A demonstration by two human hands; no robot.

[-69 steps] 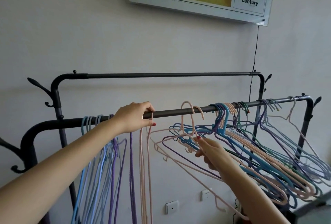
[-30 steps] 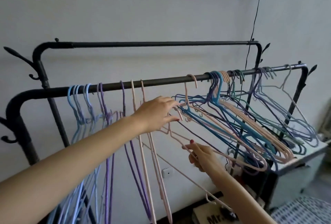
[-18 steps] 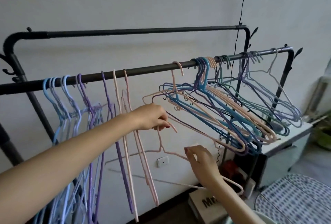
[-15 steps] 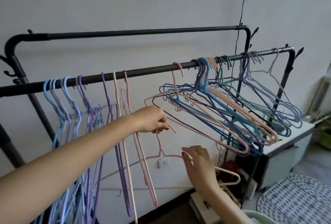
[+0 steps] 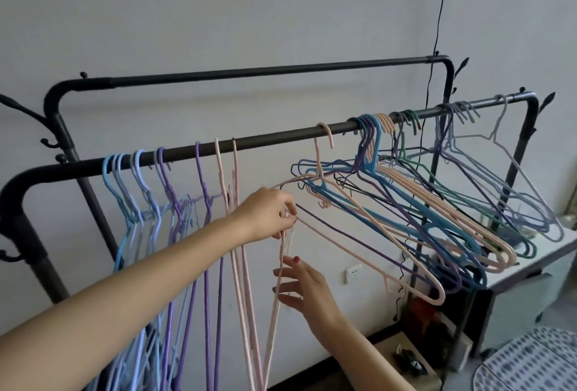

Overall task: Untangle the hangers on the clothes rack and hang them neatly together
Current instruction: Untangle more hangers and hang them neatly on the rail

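Here the left grip [image 5: 274,212] pinches a pink hanger [image 5: 276,290].

No text, label, brand, number or sign can be read anywhere around the clothes rack [image 5: 281,137]. The cardboard box [image 5: 402,356] on the floor below the rack's right end shows no legible print here, and the white wall socket [image 5: 353,273] behind the rack bears no marking that can be made out.
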